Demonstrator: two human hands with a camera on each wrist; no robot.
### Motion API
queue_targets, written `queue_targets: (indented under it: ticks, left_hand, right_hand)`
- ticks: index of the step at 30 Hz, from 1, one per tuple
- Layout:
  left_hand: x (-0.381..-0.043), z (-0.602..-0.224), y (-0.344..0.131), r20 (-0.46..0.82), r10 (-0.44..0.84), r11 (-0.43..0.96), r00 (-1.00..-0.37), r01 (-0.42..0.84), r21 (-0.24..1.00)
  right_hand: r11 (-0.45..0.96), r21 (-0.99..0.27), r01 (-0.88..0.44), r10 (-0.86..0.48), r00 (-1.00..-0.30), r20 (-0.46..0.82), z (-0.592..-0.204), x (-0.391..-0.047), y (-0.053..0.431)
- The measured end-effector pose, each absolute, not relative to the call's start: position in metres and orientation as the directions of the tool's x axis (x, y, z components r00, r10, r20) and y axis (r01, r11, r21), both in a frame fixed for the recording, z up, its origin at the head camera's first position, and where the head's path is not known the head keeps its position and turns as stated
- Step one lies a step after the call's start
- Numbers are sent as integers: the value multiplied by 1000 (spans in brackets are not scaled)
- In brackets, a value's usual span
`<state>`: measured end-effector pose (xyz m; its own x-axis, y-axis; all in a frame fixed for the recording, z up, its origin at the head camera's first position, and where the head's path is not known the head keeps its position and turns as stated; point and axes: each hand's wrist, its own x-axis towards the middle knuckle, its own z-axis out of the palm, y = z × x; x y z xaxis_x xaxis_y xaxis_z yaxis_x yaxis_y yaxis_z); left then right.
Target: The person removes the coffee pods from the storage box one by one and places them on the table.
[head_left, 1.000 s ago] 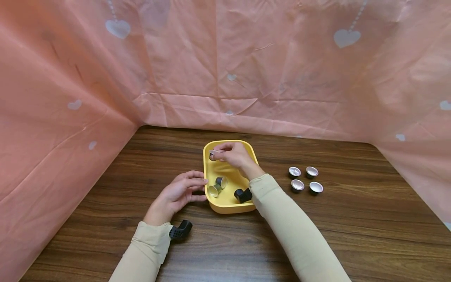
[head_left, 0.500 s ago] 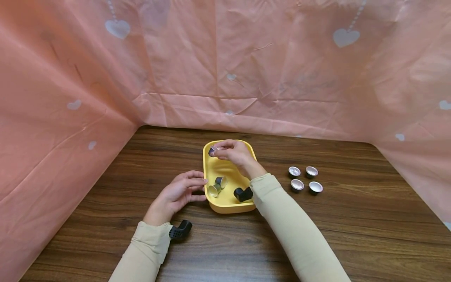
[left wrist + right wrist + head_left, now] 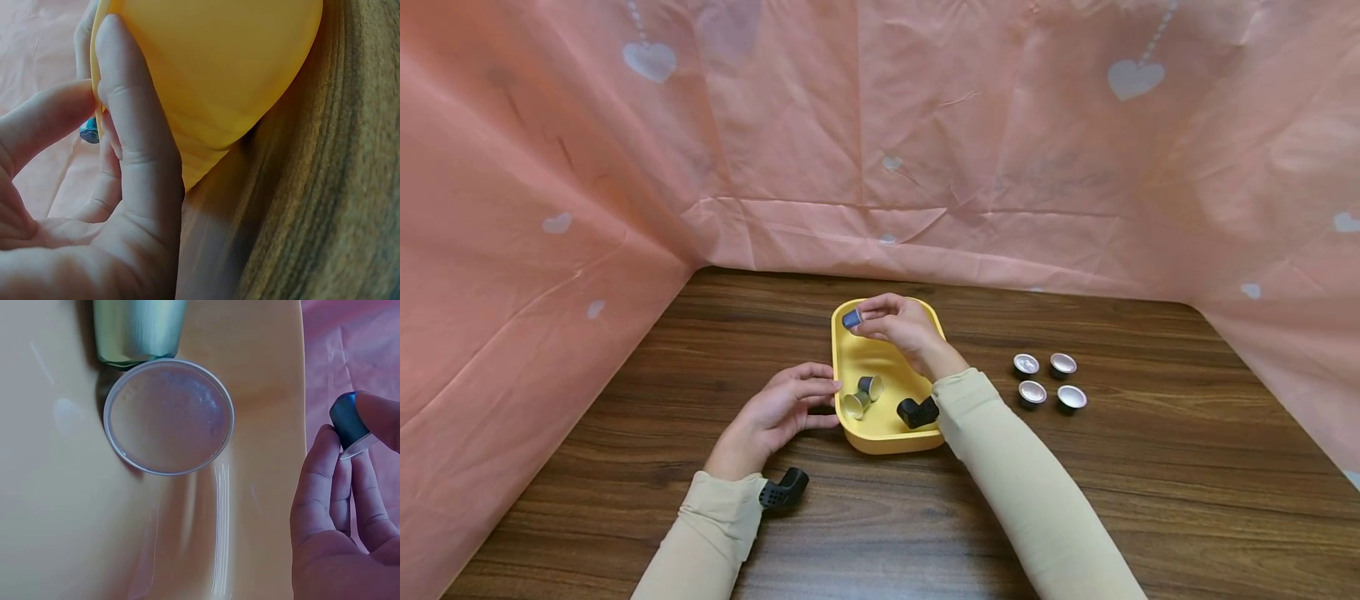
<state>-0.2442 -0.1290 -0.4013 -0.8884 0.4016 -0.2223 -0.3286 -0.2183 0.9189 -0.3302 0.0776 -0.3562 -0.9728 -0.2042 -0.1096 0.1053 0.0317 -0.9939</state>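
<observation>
My right hand (image 3: 904,330) pinches a blue coffee capsule (image 3: 852,318) between thumb and fingertips over the far left part of the yellow tray (image 3: 891,447). In the right wrist view, the capsule (image 3: 349,420) is tilted, its pale lid facing down toward the fingers. Straight fingers of my left hand (image 3: 778,410) touch the tray's left side. Seen from the left wrist, one finger (image 3: 128,94) lies along the yellow outer wall (image 3: 225,62) and another fingertip meets the rim. Inside the tray lie a dark capsule (image 3: 872,387) and a greenish-gold capsule (image 3: 855,405), side by side.
To the right of the tray, several capsules (image 3: 1032,394) stand lid up in two rows on the brown wooden table (image 3: 1150,467). Pink fabric (image 3: 925,150) with white hearts hangs behind and at both sides. A black wrist camera (image 3: 917,412) overlaps the tray's near right part.
My right hand has risen slightly and turned the capsule: its pale lid faced up, and now its blue body points left. The left hand and the other capsules stay put.
</observation>
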Motion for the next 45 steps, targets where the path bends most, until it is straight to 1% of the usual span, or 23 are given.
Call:
queue_targets:
  ticks: [13,22,29,36,45]
  left_hand:
    - [-245,-400,-130,-225,397,-220,-890,-331,918]
    - [-242,-399,-130,-229,396,-221,-889,-334,916]
    - [-243,-398,-130,-232,392,-224,-890,-337,915]
    - [-244,-400,-131,-247,375,-224,-894,-346,911]
    - [-244,-401,-134,-247,373,-218,-894,-343,914]
  right_hand:
    - [26,-994,106,-201,-974,-109,-354,-329,79]
    - [-48,-995,87,-196,-978,-76,-343,-328,82]
    - [1,-999,33,-189,-981,-32,-332,-325,93]
    - [11,-1000,-13,-189,-982,10,-320,-320,109]
    - [122,-992,-29,-171,-985,8,-312,-308,142]
